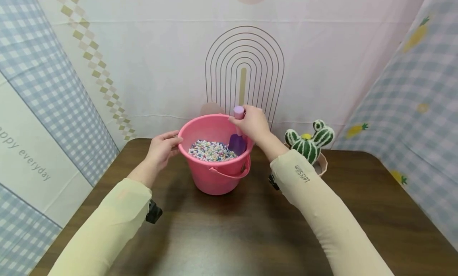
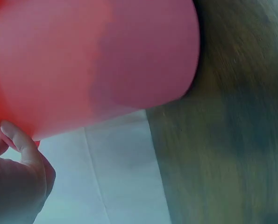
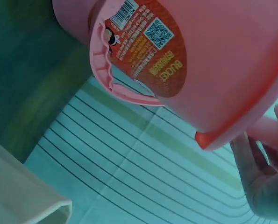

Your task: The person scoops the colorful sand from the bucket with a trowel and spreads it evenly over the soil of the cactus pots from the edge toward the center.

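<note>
A pink plastic bucket (image 1: pixel 214 180) stands on the table, holding a bed of small multicoloured beads (image 1: pixel 211 150). My left hand (image 1: pixel 160 148) pinches its rim at the left side, thumb and fingers on either side of the edge in the left wrist view. At the far right of the rim, my right hand (image 1: pixel 254 123) grips the light purple handle of a small toy shovel (image 1: pixel 237 144). The shovel's dark purple blade points down inside the bucket, its tip at the beads. In the right wrist view, the right hand (image 3: pixel 269 186) is right beside the rim.
The bucket's pink handle (image 1: pixel 232 175) hangs down at its front right. A knitted cactus (image 1: pixel 309 148) in a pale pot (image 1: pixel 323 164) stands to the right on the dark wooden table (image 1: pixel 211 236). Patterned cloth (image 1: pixel 161 69) hangs behind and at both sides.
</note>
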The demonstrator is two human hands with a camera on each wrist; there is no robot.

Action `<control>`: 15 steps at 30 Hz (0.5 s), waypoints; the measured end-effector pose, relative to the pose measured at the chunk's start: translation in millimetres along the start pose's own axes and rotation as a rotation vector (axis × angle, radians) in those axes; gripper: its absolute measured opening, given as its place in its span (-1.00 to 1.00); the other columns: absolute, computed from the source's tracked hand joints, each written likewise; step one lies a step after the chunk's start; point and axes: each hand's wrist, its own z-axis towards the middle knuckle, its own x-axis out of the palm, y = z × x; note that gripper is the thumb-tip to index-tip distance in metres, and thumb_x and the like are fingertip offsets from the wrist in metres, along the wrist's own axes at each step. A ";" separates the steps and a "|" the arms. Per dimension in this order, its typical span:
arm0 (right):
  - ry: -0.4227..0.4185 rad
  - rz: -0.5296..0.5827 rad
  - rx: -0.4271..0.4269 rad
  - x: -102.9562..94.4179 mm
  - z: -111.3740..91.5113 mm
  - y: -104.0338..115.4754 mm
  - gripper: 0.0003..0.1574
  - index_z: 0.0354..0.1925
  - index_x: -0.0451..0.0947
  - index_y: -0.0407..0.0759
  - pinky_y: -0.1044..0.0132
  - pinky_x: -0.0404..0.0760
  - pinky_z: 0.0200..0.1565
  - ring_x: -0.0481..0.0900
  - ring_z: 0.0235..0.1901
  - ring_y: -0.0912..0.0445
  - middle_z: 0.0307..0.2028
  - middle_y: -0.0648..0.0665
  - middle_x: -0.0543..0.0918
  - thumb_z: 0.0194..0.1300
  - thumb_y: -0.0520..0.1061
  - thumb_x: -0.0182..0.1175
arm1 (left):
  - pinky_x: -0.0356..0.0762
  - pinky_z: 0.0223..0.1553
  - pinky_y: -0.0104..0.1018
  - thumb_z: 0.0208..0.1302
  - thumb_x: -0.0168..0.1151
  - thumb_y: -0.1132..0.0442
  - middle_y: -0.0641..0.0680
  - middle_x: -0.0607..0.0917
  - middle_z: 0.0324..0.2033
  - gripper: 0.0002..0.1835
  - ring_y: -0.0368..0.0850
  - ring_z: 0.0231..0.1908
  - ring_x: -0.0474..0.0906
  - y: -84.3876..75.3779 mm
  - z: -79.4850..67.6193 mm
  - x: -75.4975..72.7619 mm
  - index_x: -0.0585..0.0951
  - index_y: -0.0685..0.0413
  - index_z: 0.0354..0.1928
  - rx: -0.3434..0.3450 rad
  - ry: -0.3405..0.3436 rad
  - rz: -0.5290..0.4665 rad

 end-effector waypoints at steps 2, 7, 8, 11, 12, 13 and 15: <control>0.030 0.007 0.026 0.5 0.5 -3.6 -0.68 -0.26 0.54 -0.21 0.17 0.62 -0.15 0.60 -0.23 0.00 -0.29 -0.19 0.67 0.16 0.01 0.24 | 0.56 -0.34 -0.61 0.31 0.06 0.35 0.18 0.45 0.12 -0.45 -0.37 -0.34 0.52 0.6 0.4 0.3 0.27 0.21 0.34 -0.007 -0.004 -0.029; 0.013 0.066 0.053 4.5 -0.4 -7.4 -0.78 -0.42 0.49 -0.17 0.24 0.61 -0.26 0.57 -0.33 0.03 -0.43 -0.14 0.64 0.13 -0.04 0.23 | 0.52 -0.39 -0.62 0.32 0.05 0.33 0.16 0.42 0.15 -0.44 -0.38 -0.35 0.50 2.7 -0.7 -0.6 0.25 0.16 0.36 -0.015 0.005 -0.073; 0.008 0.077 0.053 6.1 -0.8 -7.7 -0.79 -0.44 0.49 -0.16 0.26 0.60 -0.28 0.56 -0.35 0.04 -0.45 -0.13 0.63 0.13 -0.04 0.22 | 0.52 -0.40 -0.62 0.32 0.05 0.33 0.16 0.42 0.15 -0.44 -0.38 -0.35 0.50 3.0 -1.2 -0.4 0.25 0.15 0.36 -0.016 0.007 -0.078; -0.013 0.102 0.051 10.8 -1.8 -6.7 -0.79 -0.50 0.45 -0.14 0.32 0.54 -0.37 0.51 -0.42 0.07 -0.53 -0.08 0.55 0.12 -0.04 0.20 | 0.53 -0.41 -0.63 0.32 0.06 0.33 0.18 0.41 0.18 -0.42 -0.39 -0.36 0.52 4.1 -1.6 0.4 0.23 0.15 0.37 -0.019 0.011 -0.106; -0.023 0.112 0.054 12.2 -1.7 -6.3 -0.78 -0.53 0.43 -0.12 0.34 0.51 -0.41 0.48 -0.45 0.07 -0.56 -0.07 0.52 0.11 -0.05 0.20 | 0.53 -0.41 -0.63 0.32 0.06 0.33 0.19 0.40 0.19 -0.42 -0.40 -0.36 0.52 4.2 -1.9 0.8 0.23 0.15 0.37 -0.019 0.012 -0.114; -0.031 0.125 0.062 13.3 -1.4 -6.5 -0.78 -0.55 0.42 -0.12 0.36 0.48 -0.45 0.47 -0.47 0.08 -0.59 -0.06 0.50 0.10 -0.05 0.19 | 0.53 -0.42 -0.63 0.32 0.06 0.34 0.20 0.39 0.21 -0.42 -0.40 -0.37 0.52 4.4 -2.0 1.2 0.23 0.15 0.37 -0.019 0.010 -0.118; -0.045 0.153 0.106 15.0 -1.5 -8.0 -0.76 -0.57 0.41 -0.12 0.38 0.47 -0.49 0.48 -0.47 0.07 -0.60 -0.05 0.47 0.10 -0.04 0.18 | 0.53 -0.42 -0.64 0.32 0.06 0.34 0.21 0.36 0.25 -0.42 -0.40 -0.37 0.53 5.3 -1.4 1.6 0.22 0.15 0.37 -0.019 0.008 -0.128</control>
